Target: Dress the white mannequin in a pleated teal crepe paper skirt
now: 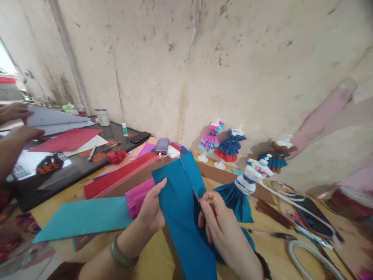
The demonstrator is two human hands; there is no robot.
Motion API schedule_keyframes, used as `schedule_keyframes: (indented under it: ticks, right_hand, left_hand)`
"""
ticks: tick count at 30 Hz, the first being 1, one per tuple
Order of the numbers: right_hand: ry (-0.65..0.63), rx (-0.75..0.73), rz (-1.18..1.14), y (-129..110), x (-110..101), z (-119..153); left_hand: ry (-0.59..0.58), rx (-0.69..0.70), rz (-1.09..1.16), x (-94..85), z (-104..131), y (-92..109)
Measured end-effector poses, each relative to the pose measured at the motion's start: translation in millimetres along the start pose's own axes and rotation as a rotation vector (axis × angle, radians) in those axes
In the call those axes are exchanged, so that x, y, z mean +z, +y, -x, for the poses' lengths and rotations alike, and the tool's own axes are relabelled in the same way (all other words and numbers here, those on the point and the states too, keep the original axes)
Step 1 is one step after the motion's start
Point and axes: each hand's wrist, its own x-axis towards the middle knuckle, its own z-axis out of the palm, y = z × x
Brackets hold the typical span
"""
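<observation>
A long strip of blue crepe-like paper [177,210] is held up in front of me, with a slit running down from its top edge. My left hand [153,206] grips its left edge, thumb on the front. In my right hand [218,221] is a pair of scissors [196,195], its thin blades at the lower end of the slit; my fingers hide the handles. Just right of the paper stands a small white dress form [247,182] with a pleated blue skirt [243,204].
Turquoise paper [90,217] and magenta paper [138,198] lie to the left. Three more dressed mini forms [229,146] stand by the wall. At right are a white tape roll [305,256] and a craft knife [274,234]. Another person's hands [20,124] handle paper at far left.
</observation>
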Motion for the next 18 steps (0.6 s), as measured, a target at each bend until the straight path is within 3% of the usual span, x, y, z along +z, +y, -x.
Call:
schedule_keyframes:
  ticks: [7,18]
  right_hand:
    - [0.035,-0.004,-0.111,7.8,5.5,-3.9]
    - [0.024,0.014,-0.197,9.5,7.5,-4.8]
  left_hand:
    - [-0.052,-0.027,0.004,-0.3,0.2,0.1]
    - [0.006,-0.036,0.041,2.1,1.7,0.1]
